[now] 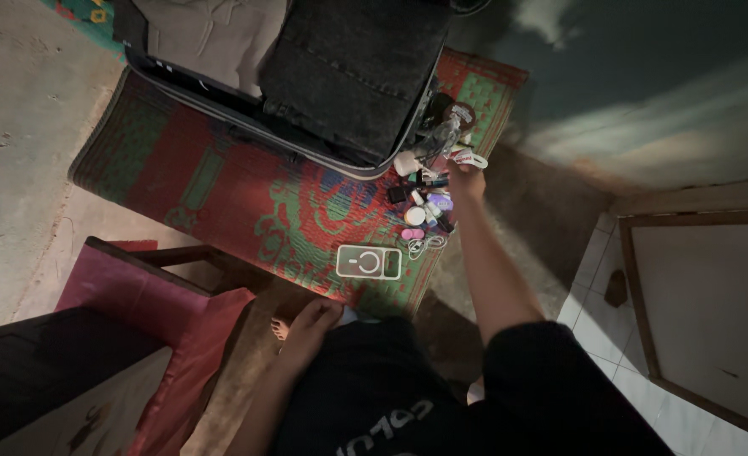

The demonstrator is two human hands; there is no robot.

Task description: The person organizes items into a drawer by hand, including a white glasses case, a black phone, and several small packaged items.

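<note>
Red-and-green woven mat (pixel 247 198) on the concrete floor, open suitcase (pixel 306 76) lying across its 12 o'clock edge, dark folded denim (pixel 357 67) in the near half.

Right hand (pixel 467 176) stretched out to about 1 o'clock, at the suitcase's corner. Fingers curled together around a small white tube (pixel 468 157) with reddish marking; grip looks closed, though individual fingertips are too small and dim to separate. Tube held just above a clutter of small toiletries (pixel 425 207): little bottles, a round white lid, a pink piece, a purple cap, a coiled white cable (pixel 425 246). Clear bottle (pixel 443 135) just at 11 o'clock of the hand, against the suitcase rim.

Left hand (pixel 311 325) low, near 7 o'clock of the clutter, resting on the knee; fingers loosely bent and close together, holding nothing visible. A few toes (pixel 279 328) show beside it.

White rectangular case (pixel 369 262) lies flat on the mat, at 6 o'clock of the toiletries, well apart from either hand.

Hard to read: most items in the clutter overlap. Suitcase top is cut off by the frame edge. Red-cushioned chair (pixel 150 308) at 8 o'clock, partly cropped.
</note>
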